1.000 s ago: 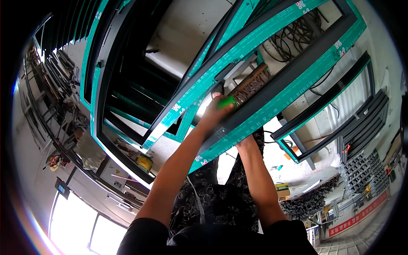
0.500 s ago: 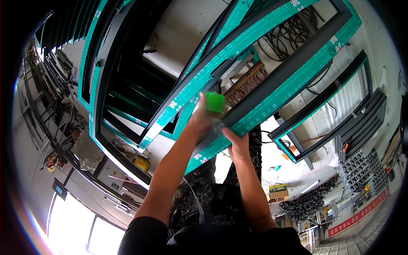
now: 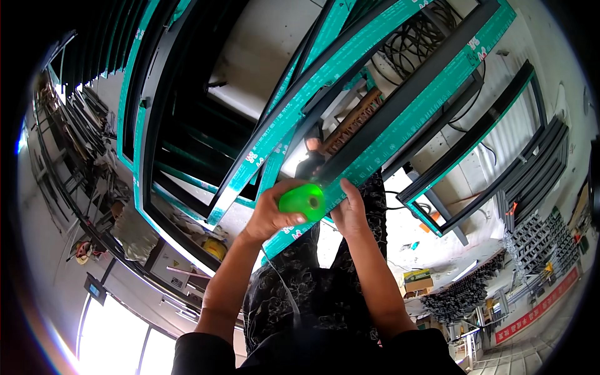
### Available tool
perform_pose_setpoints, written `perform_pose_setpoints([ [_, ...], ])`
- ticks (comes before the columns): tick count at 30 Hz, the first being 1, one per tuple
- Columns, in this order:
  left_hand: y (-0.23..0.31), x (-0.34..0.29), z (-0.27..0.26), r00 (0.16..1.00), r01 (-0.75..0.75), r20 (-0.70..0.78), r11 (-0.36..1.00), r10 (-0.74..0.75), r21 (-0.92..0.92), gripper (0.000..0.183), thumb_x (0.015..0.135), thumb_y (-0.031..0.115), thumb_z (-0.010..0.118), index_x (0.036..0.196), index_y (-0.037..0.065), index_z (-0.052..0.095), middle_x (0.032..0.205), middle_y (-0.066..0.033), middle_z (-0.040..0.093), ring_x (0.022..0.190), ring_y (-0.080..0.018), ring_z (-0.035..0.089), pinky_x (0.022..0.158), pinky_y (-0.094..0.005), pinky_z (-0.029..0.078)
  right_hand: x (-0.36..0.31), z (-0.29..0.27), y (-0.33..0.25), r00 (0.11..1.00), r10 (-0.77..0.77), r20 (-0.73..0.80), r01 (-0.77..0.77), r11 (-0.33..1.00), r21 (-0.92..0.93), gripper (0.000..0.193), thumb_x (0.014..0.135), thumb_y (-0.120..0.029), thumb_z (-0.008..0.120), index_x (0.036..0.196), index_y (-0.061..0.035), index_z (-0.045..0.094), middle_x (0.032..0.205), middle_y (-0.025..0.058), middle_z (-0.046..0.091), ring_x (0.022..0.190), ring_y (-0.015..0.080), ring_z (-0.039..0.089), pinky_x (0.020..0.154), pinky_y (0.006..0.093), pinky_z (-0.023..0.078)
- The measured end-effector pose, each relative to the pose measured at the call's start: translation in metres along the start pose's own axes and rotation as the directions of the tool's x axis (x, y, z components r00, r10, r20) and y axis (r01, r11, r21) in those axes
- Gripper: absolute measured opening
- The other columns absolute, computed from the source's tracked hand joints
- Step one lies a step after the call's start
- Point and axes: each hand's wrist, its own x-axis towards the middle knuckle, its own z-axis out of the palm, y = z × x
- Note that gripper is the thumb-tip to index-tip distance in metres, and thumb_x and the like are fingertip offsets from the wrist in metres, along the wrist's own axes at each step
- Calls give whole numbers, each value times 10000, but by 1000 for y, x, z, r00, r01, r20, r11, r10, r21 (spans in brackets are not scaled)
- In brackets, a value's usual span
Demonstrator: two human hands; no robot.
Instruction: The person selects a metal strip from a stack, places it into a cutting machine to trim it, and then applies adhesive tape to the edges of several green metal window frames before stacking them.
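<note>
My left hand [image 3: 270, 211] is wrapped round a bright green, glossy roll [image 3: 294, 201], seemingly tape or film, with a round hole in its end. The roll is over the near end of a dark grey frame [image 3: 400, 130], whose long side bears a green printed strip. At that same end my right hand [image 3: 351, 215] grips the frame from its right edge, thumb up along the green strip and the other fingers partly hidden. Clear, shiny material shows on the bar just beyond the roll, but its edges are hard to make out.
More green-striped frames [image 3: 275, 134] lean close by at the left. A smaller dark frame [image 3: 481, 134] lies at the right, beside stacked grey profiles [image 3: 537, 156]. Coiled black cable [image 3: 412, 37] and a rusty brown spring-like piece [image 3: 353, 119] lie beyond. My legs are beneath the frame.
My left hand has brought the green roll nearer to me and slightly left, turning its holed end into view. My right hand stays at the frame's near end.
</note>
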Motion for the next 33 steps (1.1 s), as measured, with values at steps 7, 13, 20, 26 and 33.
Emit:
perform_pose_setpoints([
  [7,-22,0,20,974,-196,-48,929,222,315,745,613,318,922,1222,22,612,1143,-91,627,1063,-207,604,925,-338,473,-40,13,2,965,227,-128,-252,939,-234,449,953,-446,593,1260,-129,508,1224,18,548,1104,148,559,875,379,515],
  [13,-16,1,27,949,-290,55,796,309,532,742,595,326,926,1211,48,621,1180,-110,594,1109,-243,573,968,-358,448,-61,24,-10,910,331,-249,-392,882,-262,447,962,-485,541,1227,-127,508,1163,2,547,1093,139,557,818,438,538],
  [20,-20,2,33,891,-406,108,666,441,626,654,562,300,911,1127,73,673,1126,-117,621,1057,-313,555,910,-405,452,-85,41,-20,898,355,-259,-410,890,-200,409,997,-424,497,1224,-84,486,1129,52,564,1055,171,589,881,438,542],
  [26,-15,5,30,922,-355,117,688,369,633,613,682,447,848,1118,48,684,1145,-110,551,1118,-279,542,977,-387,440,-77,30,-17,925,381,-5,-373,907,198,355,1013,-328,498,1246,-60,499,1152,107,587,1064,221,605,936,384,540],
  [33,-25,14,19,928,-211,-302,976,218,54,444,969,231,495,1346,16,406,1136,-83,503,1063,-182,487,987,-337,376,-16,-70,-41,950,106,-293,-158,975,-159,386,1000,-281,520,1319,-69,474,1193,126,583,1037,234,606,832,372,555],
])
